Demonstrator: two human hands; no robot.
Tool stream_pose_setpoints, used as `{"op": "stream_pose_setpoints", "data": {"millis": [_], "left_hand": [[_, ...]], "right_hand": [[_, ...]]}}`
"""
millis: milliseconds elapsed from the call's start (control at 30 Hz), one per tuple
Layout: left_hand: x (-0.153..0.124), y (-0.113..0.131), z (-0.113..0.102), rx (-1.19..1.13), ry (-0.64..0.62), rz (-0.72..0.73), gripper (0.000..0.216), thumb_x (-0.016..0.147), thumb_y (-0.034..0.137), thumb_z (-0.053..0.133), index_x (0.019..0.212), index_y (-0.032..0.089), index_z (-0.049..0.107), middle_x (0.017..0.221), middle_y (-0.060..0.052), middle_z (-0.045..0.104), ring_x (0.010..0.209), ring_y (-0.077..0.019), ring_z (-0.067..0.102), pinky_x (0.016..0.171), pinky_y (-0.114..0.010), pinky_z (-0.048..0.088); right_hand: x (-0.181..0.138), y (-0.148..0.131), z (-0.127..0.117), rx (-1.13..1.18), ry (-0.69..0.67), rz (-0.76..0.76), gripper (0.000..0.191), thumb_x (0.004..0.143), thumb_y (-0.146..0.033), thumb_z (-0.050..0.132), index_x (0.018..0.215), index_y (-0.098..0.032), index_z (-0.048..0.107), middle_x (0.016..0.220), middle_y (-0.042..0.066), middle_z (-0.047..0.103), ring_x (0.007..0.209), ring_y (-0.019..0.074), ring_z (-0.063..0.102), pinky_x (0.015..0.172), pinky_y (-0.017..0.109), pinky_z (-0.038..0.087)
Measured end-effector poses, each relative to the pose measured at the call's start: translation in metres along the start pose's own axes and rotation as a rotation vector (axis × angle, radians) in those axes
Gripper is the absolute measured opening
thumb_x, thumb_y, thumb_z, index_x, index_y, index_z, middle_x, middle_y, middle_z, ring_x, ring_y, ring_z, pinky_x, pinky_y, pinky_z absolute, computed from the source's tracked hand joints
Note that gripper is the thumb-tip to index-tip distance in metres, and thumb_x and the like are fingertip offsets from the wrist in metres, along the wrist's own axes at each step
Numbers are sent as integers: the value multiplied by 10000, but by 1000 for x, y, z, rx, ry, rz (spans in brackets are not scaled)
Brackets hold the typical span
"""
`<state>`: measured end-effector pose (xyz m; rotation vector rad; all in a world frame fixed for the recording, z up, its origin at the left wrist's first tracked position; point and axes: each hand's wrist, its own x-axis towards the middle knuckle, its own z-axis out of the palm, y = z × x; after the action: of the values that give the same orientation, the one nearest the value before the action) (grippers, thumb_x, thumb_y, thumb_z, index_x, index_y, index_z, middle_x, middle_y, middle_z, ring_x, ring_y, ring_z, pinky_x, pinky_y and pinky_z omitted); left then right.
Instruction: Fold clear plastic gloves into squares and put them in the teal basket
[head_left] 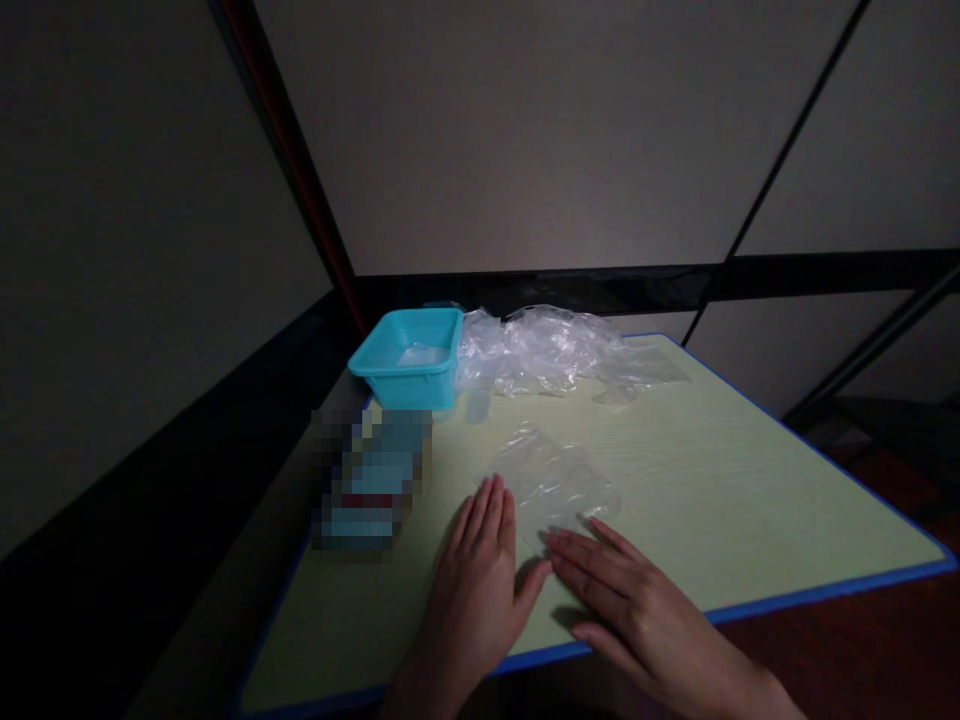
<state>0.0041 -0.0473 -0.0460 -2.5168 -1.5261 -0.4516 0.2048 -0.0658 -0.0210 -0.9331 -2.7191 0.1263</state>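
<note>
A clear plastic bag (559, 475), thin and wrinkled, lies flat on the pale table in front of me. My left hand (484, 560) rests palm down at the bag's near left edge, its fingers stretched forward and the thumb out to the side. From the right, my right hand (615, 590) reaches in with fingers extended, the tips at the bag's near edge beside my left thumb. I see nothing grasped in either hand. Whether the right fingertips press on the bag or only hover over it, I cannot tell.
A turquoise plastic basket (411, 385) stands at the table's back left, with something whitish inside. Beside it lies a heap of crumpled clear plastic bags (551, 350). A blurred-out flat object (379, 485) sits along the left edge. The table (720, 490) has blue edging; wall panels rise behind.
</note>
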Motion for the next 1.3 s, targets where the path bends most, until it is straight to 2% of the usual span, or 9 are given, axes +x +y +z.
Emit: {"op": "stream_pose_setpoints", "data": {"millis": [200,333,600,767,867,933,1133,1300], "left_hand": [[-1,-1,1,-4,-21,-34,635,815,461,465,1274,26,413,1387,-214,309,1287,-333,261,993,-454,349],[0,-2,0,-33,-35,-64,629,796,466,487,1263,49,431,1394,-212,300,1294,-337,239,995,-467,336],[3,-6,-2,-67,-32,-123,608,729,500,570,1221,152,489,1402,-234,272,1296,-355,219,978,-519,314],[2,-7,-1,-61,-5,-133,705,703,525,596,1277,159,412,1419,-227,236,1299,-347,222,982,-507,320],[2,-7,0,-59,-5,-129,815,707,574,570,1322,99,326,1403,-233,271,1297,-344,234,994,-506,313],[1,-8,1,-58,-5,-115,804,739,568,537,1330,79,296,1396,-223,293,1297,-336,240,1005,-505,304],[-2,-10,0,-115,27,-90,623,819,414,497,1316,92,303,1351,-177,399,1268,-314,320,992,-492,342],[0,-11,-2,-222,133,-128,400,832,259,468,1206,119,439,1171,-150,571,1097,-273,524,894,-432,461]], "right_hand": [[4,-5,6,-19,48,49,422,903,-344,428,1275,-148,449,1317,59,466,1219,173,413,1082,413,224],[4,-5,5,-20,22,53,416,910,-352,409,1271,-149,454,1322,55,458,1220,169,412,1084,414,211],[2,-1,4,-50,-67,15,462,910,-330,408,1330,-141,363,1380,68,365,1264,196,344,1067,453,242],[2,0,2,-14,-83,22,462,911,-325,405,1330,-133,362,1383,73,361,1269,199,335,1067,458,243],[0,2,-2,46,-71,19,463,907,-328,417,1330,-147,363,1393,66,346,1279,202,314,1069,462,237],[-1,6,-5,94,-56,24,456,898,-330,438,1320,-167,384,1393,61,349,1283,207,304,1069,466,233],[-14,31,-12,121,-10,110,387,877,-314,483,1258,-246,476,1370,27,401,1284,220,305,1052,464,278],[-28,57,-13,2,86,173,373,870,-290,495,1238,-226,504,1355,59,423,1257,234,355,996,442,377]]}}
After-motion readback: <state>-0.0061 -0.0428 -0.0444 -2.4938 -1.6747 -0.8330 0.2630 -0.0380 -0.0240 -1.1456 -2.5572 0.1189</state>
